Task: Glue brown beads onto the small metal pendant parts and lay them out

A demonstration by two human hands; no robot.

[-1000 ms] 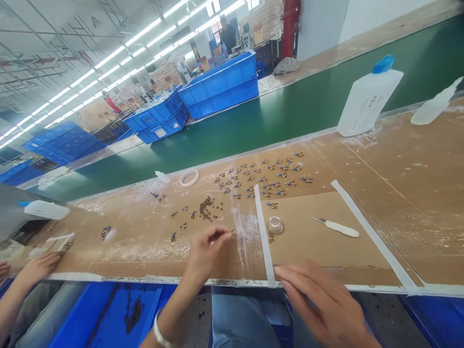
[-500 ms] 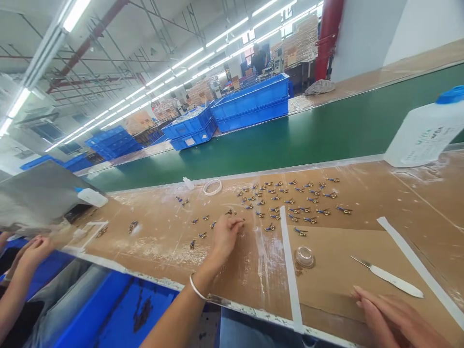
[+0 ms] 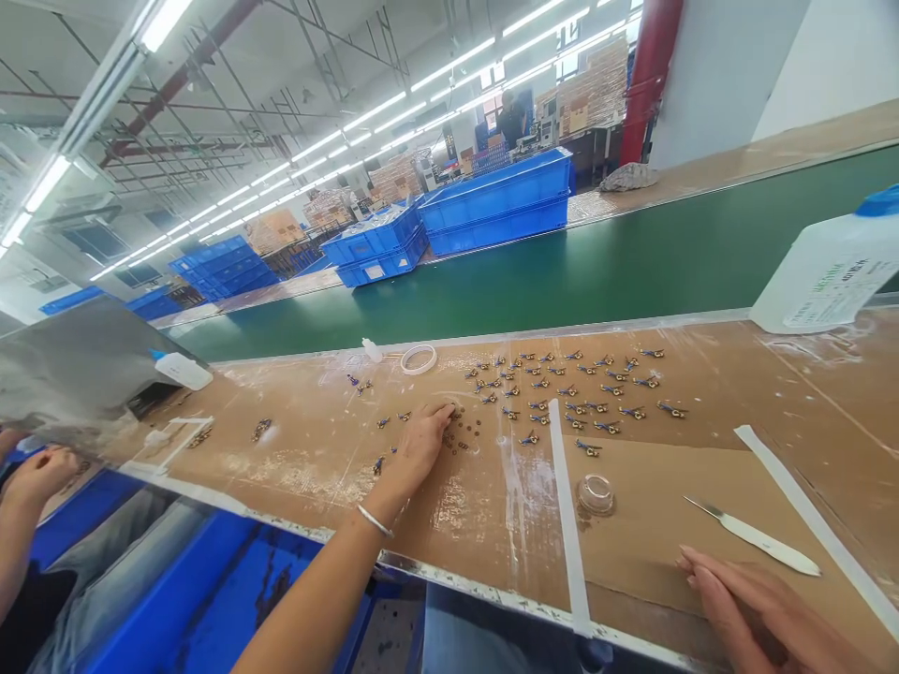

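My left hand (image 3: 420, 442) rests low over the board, fingertips drawn together at the edge of a loose group of small dark round pieces (image 3: 464, 432). Whatever is in its fingertips is too small to make out. Close by its wrist side lie a few small blue and gold figure-like parts (image 3: 379, 464). At the lower right, my right hand (image 3: 769, 604) has thumb and fingers pressed together over a cardboard sheet (image 3: 653, 524); anything pinched there cannot be made out. Beyond it lies a white-handled knife (image 3: 769, 550), blade pointing left. A small clear round dish (image 3: 596, 493) sits left of the knife.
Several blue and gold parts (image 3: 576, 408) are spread across the board. White tape strips (image 3: 567, 524) border the cardboard. A tape ring (image 3: 419, 359), small bottle (image 3: 372, 350) and large jug (image 3: 829, 267) stand near the green belt (image 3: 632, 262). Another person's hand (image 3: 46, 473) is at far left.
My left hand has shifted left and slightly up, uncovering the small dark round pieces. My right hand stays about where it was. The view has tilted slightly.
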